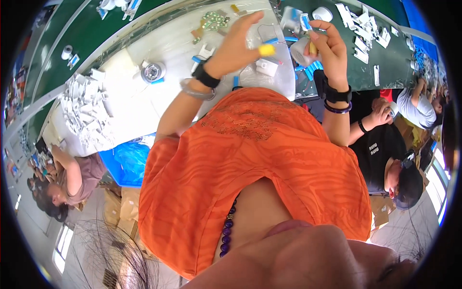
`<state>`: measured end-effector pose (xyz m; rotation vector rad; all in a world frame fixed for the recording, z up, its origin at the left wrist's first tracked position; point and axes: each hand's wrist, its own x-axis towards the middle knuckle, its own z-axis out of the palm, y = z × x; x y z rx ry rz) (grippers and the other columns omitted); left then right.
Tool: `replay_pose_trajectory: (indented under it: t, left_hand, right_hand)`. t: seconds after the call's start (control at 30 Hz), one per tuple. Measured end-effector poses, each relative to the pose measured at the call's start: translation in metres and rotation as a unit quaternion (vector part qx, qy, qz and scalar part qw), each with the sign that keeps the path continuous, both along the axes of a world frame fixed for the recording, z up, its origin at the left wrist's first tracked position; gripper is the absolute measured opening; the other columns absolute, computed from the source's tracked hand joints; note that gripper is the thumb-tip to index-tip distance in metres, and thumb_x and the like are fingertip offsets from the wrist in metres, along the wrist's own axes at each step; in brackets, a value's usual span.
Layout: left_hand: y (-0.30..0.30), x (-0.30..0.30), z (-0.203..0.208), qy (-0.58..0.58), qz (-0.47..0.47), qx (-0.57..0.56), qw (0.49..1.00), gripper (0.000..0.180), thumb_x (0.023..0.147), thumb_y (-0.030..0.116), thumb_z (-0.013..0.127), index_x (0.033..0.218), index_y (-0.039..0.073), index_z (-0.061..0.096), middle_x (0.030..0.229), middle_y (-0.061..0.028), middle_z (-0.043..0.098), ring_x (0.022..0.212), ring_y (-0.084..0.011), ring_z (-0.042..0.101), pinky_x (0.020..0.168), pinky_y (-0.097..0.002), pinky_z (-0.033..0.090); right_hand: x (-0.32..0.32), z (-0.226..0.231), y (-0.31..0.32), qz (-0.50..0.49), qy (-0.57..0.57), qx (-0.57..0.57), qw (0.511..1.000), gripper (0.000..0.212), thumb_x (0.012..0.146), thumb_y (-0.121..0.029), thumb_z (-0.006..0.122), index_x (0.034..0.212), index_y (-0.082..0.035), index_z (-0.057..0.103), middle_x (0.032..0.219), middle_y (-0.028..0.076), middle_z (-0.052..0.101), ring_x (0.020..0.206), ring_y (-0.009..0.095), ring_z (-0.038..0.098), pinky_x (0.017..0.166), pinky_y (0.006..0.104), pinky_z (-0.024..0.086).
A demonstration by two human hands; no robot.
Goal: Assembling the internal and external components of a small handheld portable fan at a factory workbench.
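My left hand [235, 48] is raised over the pale work surface [183, 53], fingers stretched out and holding nothing. A yellow finger cover sits on its thumb. To the right, my right hand [332, 50] pinches a small white-and-blue part [305, 22] between thumb and forefinger; its exact kind is unclear. Beside that palm is a white cylinder [300, 52], partly hidden by the fingers; I cannot tell whether they touch it. Between the hands lie a white plastic housing [266, 67] and a blue cylindrical cell [291, 39]. Small green circuit boards [215, 21] lie beyond my left hand.
A heap of white plastic pieces [86, 111] covers the left of the table, near a round white device [153, 72]. Below it stands a blue bin [115, 168]. More white parts [361, 29] lie on the green surface at right. People sit on both sides.
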<state>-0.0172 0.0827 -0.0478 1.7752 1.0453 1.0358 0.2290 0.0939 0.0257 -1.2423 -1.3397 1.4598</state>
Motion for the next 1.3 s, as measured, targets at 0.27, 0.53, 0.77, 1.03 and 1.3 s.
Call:
replay_pose_trajectory:
  t: [0.27,0.53,0.77,1.03,1.3]
  left_hand:
    - [-0.033,0.015,0.038,-0.135,-0.130,-0.141,0.972,0.049,0.083,0.007,0.069,0.130,0.004,0.053,0.115,-0.0061,0.063,0.103,-0.0136,0.060,0.090,-0.0280,0.049]
    - [-0.046,-0.019,0.047,-0.332,-0.158,-0.441,0.819,0.044,0.085,0.014,0.069,0.124,0.003,0.051,0.086,-0.0049,0.061,0.061,-0.0097,0.058,0.053,-0.0257,0.050]
    - [-0.063,-0.006,0.055,-0.136,-0.056,-0.340,0.929,0.031,0.092,0.023,0.060,0.116,0.003,0.052,0.074,-0.0042,0.059,0.055,-0.0110,0.057,0.048,-0.0262,0.047]
    - [-0.074,0.002,0.050,-0.292,-0.052,-0.321,0.900,0.048,0.103,0.037,0.033,0.119,-0.002,0.055,0.085,-0.0107,0.064,0.069,-0.0167,0.063,0.057,-0.0275,0.053]
    - [-0.077,0.006,0.051,-0.399,-0.041,-0.330,0.854,0.043,0.103,0.030,0.034,0.125,-0.003,0.051,0.096,-0.0137,0.062,0.072,-0.0182,0.061,0.054,-0.0345,0.058]
  right_hand:
    - [-0.026,0.037,-0.031,0.158,0.026,-0.049,0.986,0.033,0.093,-0.005,0.056,0.126,-0.004,0.050,0.064,0.000,0.056,0.056,0.006,0.051,0.054,0.0206,0.039]
    - [-0.019,0.024,-0.050,0.246,-0.173,-0.002,0.954,0.025,0.092,-0.007,0.059,0.116,-0.003,0.054,0.070,0.005,0.065,0.058,0.011,0.059,0.054,0.0242,0.044]
    - [-0.036,0.010,-0.066,0.101,-0.288,0.283,0.909,0.012,0.083,-0.005,0.070,0.094,-0.003,0.066,0.078,0.009,0.064,0.066,0.021,0.064,0.058,0.0283,0.049]
    - [-0.059,0.001,-0.076,-0.049,-0.237,0.375,0.895,0.015,0.079,0.000,0.073,0.093,-0.002,0.066,0.084,0.010,0.064,0.068,0.019,0.063,0.061,0.0274,0.050]
    - [-0.063,-0.006,-0.084,-0.041,-0.161,0.343,0.925,0.020,0.083,0.002,0.069,0.101,-0.001,0.062,0.093,0.011,0.065,0.073,0.018,0.067,0.061,0.0265,0.052]
